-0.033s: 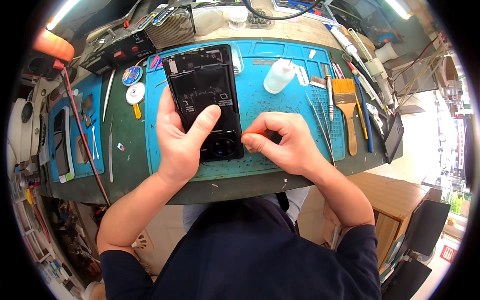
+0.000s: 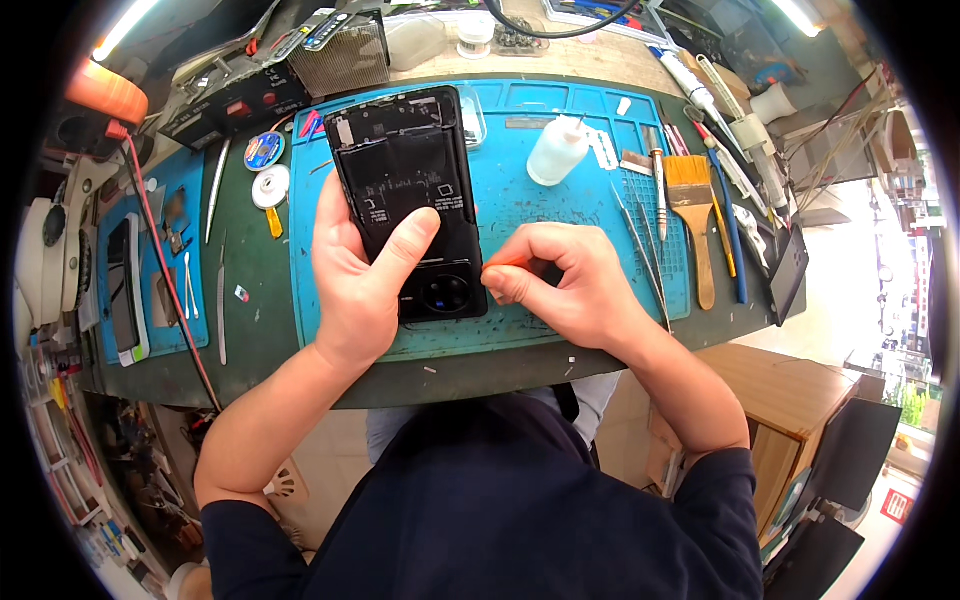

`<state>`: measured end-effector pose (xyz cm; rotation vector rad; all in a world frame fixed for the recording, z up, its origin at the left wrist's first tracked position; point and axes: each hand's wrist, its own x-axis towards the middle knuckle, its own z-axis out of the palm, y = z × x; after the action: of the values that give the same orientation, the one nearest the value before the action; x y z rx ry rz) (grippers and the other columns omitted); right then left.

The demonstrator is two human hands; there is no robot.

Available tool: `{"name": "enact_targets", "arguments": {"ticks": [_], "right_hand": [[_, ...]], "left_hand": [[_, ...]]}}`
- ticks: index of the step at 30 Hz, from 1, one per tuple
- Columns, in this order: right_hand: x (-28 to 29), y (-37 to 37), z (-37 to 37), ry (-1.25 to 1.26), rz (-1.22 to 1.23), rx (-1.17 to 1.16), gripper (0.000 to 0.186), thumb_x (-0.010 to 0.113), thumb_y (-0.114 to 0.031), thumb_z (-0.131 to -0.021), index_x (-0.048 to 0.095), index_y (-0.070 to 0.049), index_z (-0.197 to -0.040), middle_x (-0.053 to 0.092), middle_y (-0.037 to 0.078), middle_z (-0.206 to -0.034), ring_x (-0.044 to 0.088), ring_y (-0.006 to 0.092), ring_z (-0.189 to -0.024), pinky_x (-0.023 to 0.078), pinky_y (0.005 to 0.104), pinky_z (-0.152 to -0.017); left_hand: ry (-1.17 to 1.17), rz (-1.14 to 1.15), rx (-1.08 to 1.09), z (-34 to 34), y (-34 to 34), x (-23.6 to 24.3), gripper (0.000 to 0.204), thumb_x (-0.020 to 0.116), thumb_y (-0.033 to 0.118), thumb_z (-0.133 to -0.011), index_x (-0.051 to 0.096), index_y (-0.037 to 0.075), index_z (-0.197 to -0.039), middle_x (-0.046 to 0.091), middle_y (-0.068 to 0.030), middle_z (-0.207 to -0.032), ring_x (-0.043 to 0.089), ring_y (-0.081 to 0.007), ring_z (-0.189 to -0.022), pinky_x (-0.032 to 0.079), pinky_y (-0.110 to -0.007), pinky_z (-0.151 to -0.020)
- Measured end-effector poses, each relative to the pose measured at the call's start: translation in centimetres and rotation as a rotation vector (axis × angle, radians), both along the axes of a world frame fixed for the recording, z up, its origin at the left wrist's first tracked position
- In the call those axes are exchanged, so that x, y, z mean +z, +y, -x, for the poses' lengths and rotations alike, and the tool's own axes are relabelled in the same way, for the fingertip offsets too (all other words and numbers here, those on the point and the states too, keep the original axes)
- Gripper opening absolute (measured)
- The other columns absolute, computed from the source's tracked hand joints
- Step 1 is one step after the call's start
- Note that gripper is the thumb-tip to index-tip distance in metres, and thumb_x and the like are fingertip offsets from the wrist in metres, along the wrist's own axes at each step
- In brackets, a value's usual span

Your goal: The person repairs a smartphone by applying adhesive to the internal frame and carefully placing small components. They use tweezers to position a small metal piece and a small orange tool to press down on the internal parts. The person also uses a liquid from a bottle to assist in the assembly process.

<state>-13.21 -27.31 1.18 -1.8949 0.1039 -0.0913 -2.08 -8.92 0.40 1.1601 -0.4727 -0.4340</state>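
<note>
Meeting at one phone [image 2: 405, 185], two hands [image 2: 355, 290] [image 2: 560, 285]

Left hand [image 2: 362, 285]: fingers mostly hidden — behind phone [image 2: 410, 150]
Orange piece [image 2: 493, 266]: partly covered by right hand [image 2: 565, 280]
Markings [image 2: 455, 206]: too small — unreadable

Bright. Tube lights [image 2: 125, 28] glare at both upper corners; right-hand floor [image 2: 838, 300] washed out. Fisheye-bent edges, blackened rim.

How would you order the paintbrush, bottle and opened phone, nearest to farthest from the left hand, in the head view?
1. Opened phone: held in the left hand.
2. Bottle: right of the phone.
3. Paintbrush: farther right.
</note>
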Motion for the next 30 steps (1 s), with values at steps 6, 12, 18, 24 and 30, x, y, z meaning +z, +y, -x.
{"name": "enact_targets", "arguments": {"ticks": [6, 12, 18, 24, 30], "right_hand": [[0.1, 0.2, 0.0, 0.008, 0.005, -0.004, 0.013, 0.081, -0.014, -0.091, 0.076, -0.002, -0.09, 0.072, 0.007, -0.075, 0.063, 0.012, -0.062, 0.05, 0.0292, -0.058], [0.3, 0.1, -0.1, 0.02, 0.03, 0.014, 0.014, 0.081, -0.016, -0.091, 0.076, -0.003, -0.091, 0.074, 0.007, -0.077, 0.067, 0.0139, -0.065, 0.052, 0.0299, -0.06], [0.7, -0.1, -0.3, 0.022, 0.035, 0.044, 0.015, 0.08, -0.017, -0.091, 0.076, -0.003, -0.09, 0.076, 0.009, -0.08, 0.072, 0.0184, -0.069, 0.055, 0.0323, -0.062], [0.8, -0.1, -0.2, 0.002, 0.089, 0.085, 0.013, 0.08, -0.013, -0.094, 0.075, -0.001, -0.09, 0.075, 0.005, -0.077, 0.069, 0.0092, -0.068, 0.051, 0.0254, -0.061], [1.1, -0.3, -0.4, 0.049, 0.076, 0.118, 0.015, 0.08, -0.015, -0.093, 0.075, -0.001, -0.09, 0.075, 0.005, -0.077, 0.069, 0.0096, -0.068, 0.051, 0.0261, -0.061]], "left_hand": [[0.036, 0.028, -0.006, 0.0, 0.0, 0.1, 0.044, 0.064, 0.002, -0.101, 0.045, 0.0, -0.141, 0.068, -0.0165, -0.122, 0.073, -0.0271, -0.106, 0.066, -0.039, -0.085], [0.099, 0.051, 0.009, 0.0, -0.1, 0.3, 0.043, 0.064, 0.003, -0.101, 0.046, 0.001, -0.14, 0.069, -0.017, -0.12, 0.074, -0.0257, -0.103, 0.066, -0.039, -0.083], [0.158, 0.057, 0.019, -0.2, 0.1, 0.2, 0.04, 0.066, -0.001, -0.099, 0.049, 0.0, -0.135, 0.07, -0.0154, -0.118, 0.074, -0.0239, -0.103, 0.064, -0.037, -0.088], [0.151, 0.053, 0.05, 0.0, -0.1, 0.4, 0.041, 0.061, 0.001, -0.101, 0.048, 0.003, -0.139, 0.071, -0.0181, -0.116, 0.075, -0.0242, -0.098, 0.067, -0.04, -0.082], [0.143, 0.036, 0.033, -0.1, 0.0, 0.3, 0.041, 0.062, 0.002, -0.101, 0.048, 0.004, -0.139, 0.071, -0.0184, -0.115, 0.075, -0.0247, -0.097, 0.067, -0.042, -0.081]]}}
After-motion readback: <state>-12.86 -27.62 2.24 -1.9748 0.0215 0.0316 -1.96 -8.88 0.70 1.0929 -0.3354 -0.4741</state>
